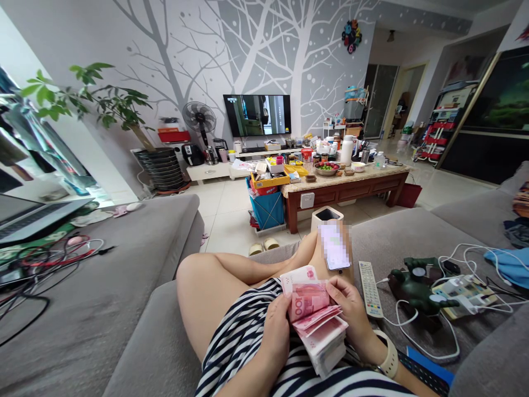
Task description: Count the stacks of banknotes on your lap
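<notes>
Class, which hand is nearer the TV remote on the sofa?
Right hand: just beside the remote, not touching it. Left hand: farther off, across the banknotes.

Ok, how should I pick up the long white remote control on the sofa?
Pinch the long white remote control across its narrow middle from above, coming from your right hand: it lies flat on the grey sofa, long edges free, white cable on the far side.
</notes>
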`<state>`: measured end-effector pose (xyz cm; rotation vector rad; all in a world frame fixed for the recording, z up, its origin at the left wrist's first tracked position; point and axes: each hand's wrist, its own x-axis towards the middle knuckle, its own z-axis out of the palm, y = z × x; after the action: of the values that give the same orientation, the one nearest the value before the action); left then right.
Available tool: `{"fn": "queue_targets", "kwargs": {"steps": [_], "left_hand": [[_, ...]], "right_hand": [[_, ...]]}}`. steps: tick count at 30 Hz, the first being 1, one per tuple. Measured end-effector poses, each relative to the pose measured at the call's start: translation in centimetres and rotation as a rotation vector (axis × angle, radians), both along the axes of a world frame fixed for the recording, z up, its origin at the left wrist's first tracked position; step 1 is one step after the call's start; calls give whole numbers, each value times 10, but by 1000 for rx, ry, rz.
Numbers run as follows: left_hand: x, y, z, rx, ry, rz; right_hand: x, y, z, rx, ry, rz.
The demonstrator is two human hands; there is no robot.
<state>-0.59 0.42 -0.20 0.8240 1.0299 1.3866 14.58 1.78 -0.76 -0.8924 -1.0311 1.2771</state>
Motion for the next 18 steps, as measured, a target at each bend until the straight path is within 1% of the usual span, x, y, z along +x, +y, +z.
{"fn": "queue_targets", "kwargs": {"steps": [1,5,8,13,18], "left_hand": [[0,0,1,-4,-13,-10],[2,-3,6,-34,-54,18],[4,-5,8,-65,-99,8],[2,-3,-1,-103,-133,-41],[2,-2,-4,-102,-130,-44]], "right_hand": [[0,0,-1,5,1,7],[1,1,-6,17,-15,57],[1,2,-8,3,-33,36],[1,5,-5,1,-29,-6],[-1,4,-2,-22,-44,-11]]}}
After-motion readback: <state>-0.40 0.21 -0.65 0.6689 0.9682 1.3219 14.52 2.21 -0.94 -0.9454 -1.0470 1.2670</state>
